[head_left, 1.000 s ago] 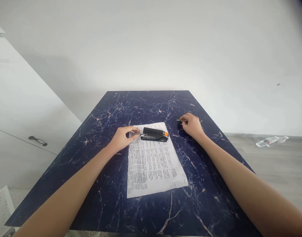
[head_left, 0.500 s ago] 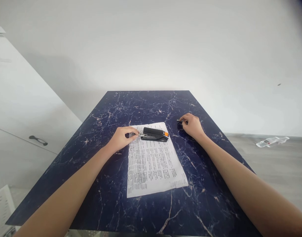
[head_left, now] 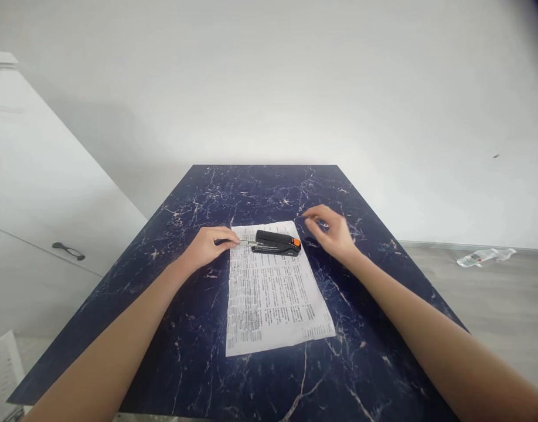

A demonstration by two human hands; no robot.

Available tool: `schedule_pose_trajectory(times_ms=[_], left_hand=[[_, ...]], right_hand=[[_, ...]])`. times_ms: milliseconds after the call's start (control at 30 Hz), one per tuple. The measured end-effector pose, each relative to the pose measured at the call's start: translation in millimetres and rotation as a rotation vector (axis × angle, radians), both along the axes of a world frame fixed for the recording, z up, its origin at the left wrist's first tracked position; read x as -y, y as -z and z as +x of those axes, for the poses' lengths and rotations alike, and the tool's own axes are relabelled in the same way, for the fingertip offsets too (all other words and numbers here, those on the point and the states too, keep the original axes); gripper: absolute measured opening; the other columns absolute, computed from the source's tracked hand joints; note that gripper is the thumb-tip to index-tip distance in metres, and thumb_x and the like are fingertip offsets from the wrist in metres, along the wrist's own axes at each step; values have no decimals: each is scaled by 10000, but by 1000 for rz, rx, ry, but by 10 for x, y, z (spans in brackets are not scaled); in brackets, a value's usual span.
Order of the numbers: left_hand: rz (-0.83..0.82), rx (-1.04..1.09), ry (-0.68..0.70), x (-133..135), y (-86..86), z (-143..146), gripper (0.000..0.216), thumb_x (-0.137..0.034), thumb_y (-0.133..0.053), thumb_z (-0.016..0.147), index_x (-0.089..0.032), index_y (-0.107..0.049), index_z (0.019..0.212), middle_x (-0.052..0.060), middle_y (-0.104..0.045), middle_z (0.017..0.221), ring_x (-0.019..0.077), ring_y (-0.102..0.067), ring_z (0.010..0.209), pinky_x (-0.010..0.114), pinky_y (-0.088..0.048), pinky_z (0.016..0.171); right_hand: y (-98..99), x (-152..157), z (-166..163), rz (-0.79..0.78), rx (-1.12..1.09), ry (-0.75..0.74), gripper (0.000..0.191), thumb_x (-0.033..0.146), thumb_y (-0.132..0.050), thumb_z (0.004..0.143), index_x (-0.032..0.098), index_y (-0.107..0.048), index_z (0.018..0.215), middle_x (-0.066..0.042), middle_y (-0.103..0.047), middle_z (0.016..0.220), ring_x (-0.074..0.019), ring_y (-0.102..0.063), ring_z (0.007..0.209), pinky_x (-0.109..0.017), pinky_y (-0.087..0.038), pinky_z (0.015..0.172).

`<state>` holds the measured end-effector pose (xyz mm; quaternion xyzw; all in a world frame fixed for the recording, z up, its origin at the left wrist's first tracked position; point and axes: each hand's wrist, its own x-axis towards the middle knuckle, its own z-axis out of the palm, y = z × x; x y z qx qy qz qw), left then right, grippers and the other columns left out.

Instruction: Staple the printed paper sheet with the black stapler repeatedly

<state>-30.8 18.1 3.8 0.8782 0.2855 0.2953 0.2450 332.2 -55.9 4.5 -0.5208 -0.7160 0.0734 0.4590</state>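
Note:
A black stapler (head_left: pixel 278 242) with an orange tip lies across the top of a printed paper sheet (head_left: pixel 273 293) on the dark blue marbled table (head_left: pixel 251 187). My left hand (head_left: pixel 206 247) rests on the table left of the sheet. Its fingers are pinched on the thin metal tray that sticks out of the stapler's left end. My right hand (head_left: pixel 334 232) hovers just right of the stapler's orange end, with fingers curled together and slightly smeared. What they hold does not show.
A white cabinet (head_left: pixel 40 193) with a dark handle (head_left: pixel 67 251) stands to the left. A clear plastic bottle (head_left: pixel 483 255) lies on the grey floor at the right. A white wall runs behind the table's far edge.
My right hand has lifted off the table and moved left toward the stapler; the small dark thing it pinched no longer shows. My left hand has slid slightly left, drawing the metal tray out.

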Motion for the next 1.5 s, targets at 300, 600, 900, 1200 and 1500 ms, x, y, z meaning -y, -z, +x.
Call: schedule_pose_trajectory(times_ms=[300, 600, 900, 1200, 1500], left_hand=[[-49, 4, 94, 125, 74, 259, 243, -334, -605, 986, -252, -774, 831, 51, -775, 958, 215, -741, 884, 384, -617, 864], [-191, 104, -87, 228, 128, 495, 165, -157, -736, 855, -243, -610, 918, -12, -773, 873, 198, -769, 850, 341, -619, 821], [-107, 130, -90, 243, 133, 555, 131, -156, -696, 876, -227, -595, 832, -21, -733, 804, 189, -737, 812, 312, -585, 783], [170, -241, -304, 112, 242, 423, 431, -456, -662, 949, -180, -629, 1278, 184, -619, 1346, 414, -531, 1288, 598, -428, 1061], [151, -276, -216, 51, 201, 233, 141, -303, -546, 1007, -210, -590, 1103, 103, -639, 1109, 298, -609, 1021, 453, -490, 901]], right_hand=[[174, 142, -543, -194, 46, -300, 328, 340, -641, 985, 304, -652, 1310, -58, -723, 1255, -265, -690, 1121, -470, -569, 967], [188, 108, -538, -171, 96, -316, 324, 329, -631, 1001, 301, -629, 1324, -67, -718, 1248, -273, -679, 1115, -480, -558, 953], [156, 138, -636, -182, 154, -352, 374, 334, -650, 984, 325, -588, 1353, -69, -709, 1229, -290, -657, 1090, -480, -561, 895], [171, 79, -341, -8, -42, 72, 308, 332, -686, 937, 296, -684, 1243, -71, -751, 1160, -313, -704, 1041, -541, -539, 948], [234, -83, 207, -125, 7, 147, 316, 286, -702, 897, 235, -715, 1208, -91, -754, 1176, -308, -704, 1063, -535, -527, 1004]])
